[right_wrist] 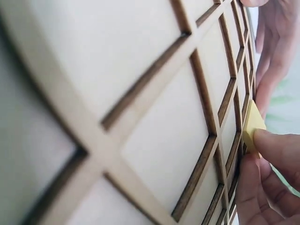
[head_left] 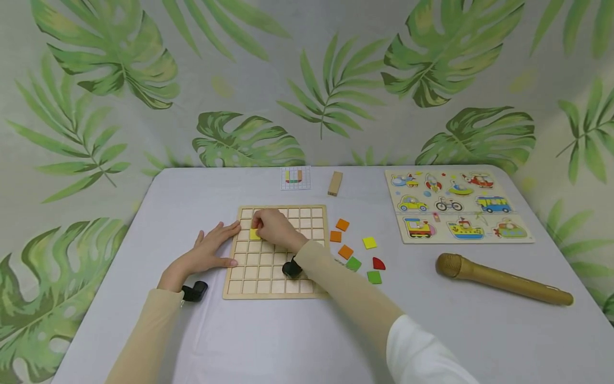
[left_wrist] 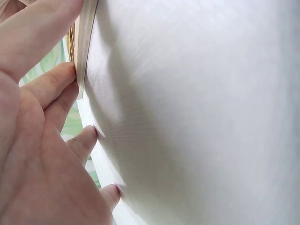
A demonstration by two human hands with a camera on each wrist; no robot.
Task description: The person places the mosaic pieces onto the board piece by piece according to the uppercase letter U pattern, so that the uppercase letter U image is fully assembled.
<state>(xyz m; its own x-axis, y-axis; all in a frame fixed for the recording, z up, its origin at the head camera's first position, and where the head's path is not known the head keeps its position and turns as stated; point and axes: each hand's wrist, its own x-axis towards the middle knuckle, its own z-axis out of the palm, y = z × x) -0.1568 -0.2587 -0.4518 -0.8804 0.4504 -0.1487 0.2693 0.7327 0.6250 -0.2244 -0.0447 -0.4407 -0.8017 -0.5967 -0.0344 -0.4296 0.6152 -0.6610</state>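
Note:
A wooden grid board (head_left: 251, 273) lies on the table, its square cells edged by raised strips. Over its upper left part, my right hand (head_left: 276, 229) pinches a yellow square tile (head_left: 255, 234); in the right wrist view the thumb and fingers of that hand (right_wrist: 272, 180) hold the yellow tile (right_wrist: 253, 125) tilted against the grid. My left hand (head_left: 207, 254) rests at the board's left edge with fingers spread. In the left wrist view, fingertips of the left hand (left_wrist: 47, 140) touch the board's side (left_wrist: 83, 51) and others rest on the cloth.
Right of the board lie several loose tiles: orange (head_left: 342, 224), yellow (head_left: 369, 242), green (head_left: 374, 277) and a red quarter-round (head_left: 379, 263). Behind it are a pattern card (head_left: 296, 185) and a wooden block (head_left: 335, 183). A picture puzzle (head_left: 460, 224) and a brown microphone (head_left: 503, 280) lie farther right.

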